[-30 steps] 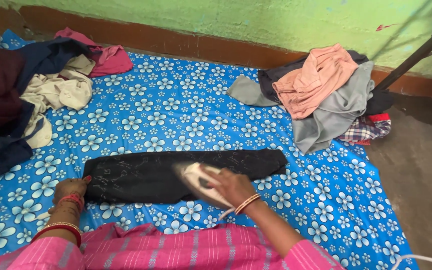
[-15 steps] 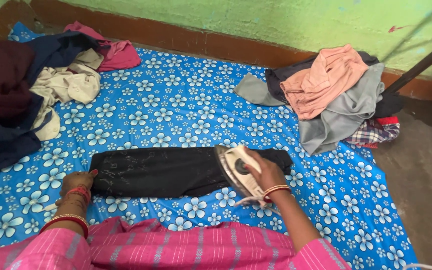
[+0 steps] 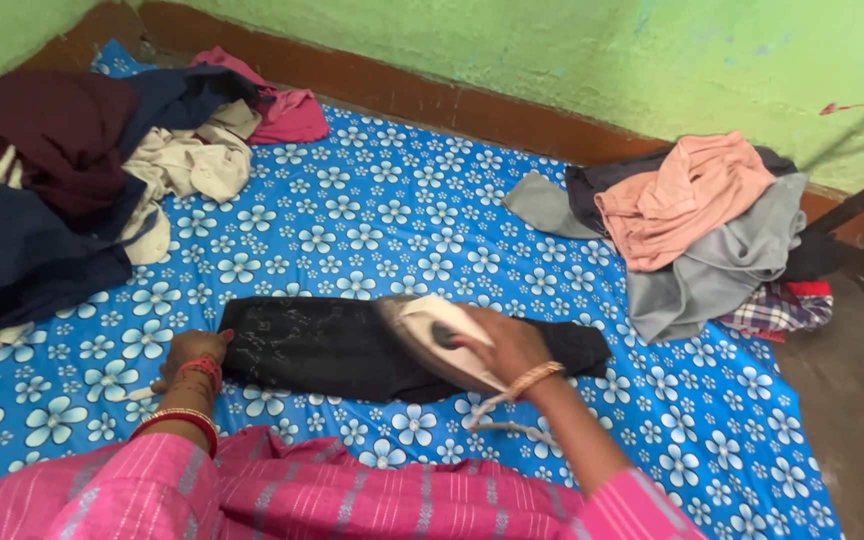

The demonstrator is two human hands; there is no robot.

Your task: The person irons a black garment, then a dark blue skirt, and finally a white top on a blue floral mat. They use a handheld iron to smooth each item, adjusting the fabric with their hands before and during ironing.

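Right hand [image 3: 507, 345] grips an iron [image 3: 437, 338] resting on a black cloth [image 3: 332, 345], mid-sheet [image 3: 402, 220]. Left hand [image 3: 192, 352] presses the cloth's left end, fingers flat. Clothes piles [image 3: 692, 220] lie far left and right.

Iron [image 3: 439, 340]: smooth cream plastic shell, slightly glossy. Dark garment [image 3: 352, 345]: matt black cloth, faintly patterned. Floral sheet [image 3: 392, 220]: smooth blue printed cloth. Wall [image 3: 552, 50]: rough green plaster, matt. Bangles [image 3: 184, 420]: glossy red, metal or plastic not told.
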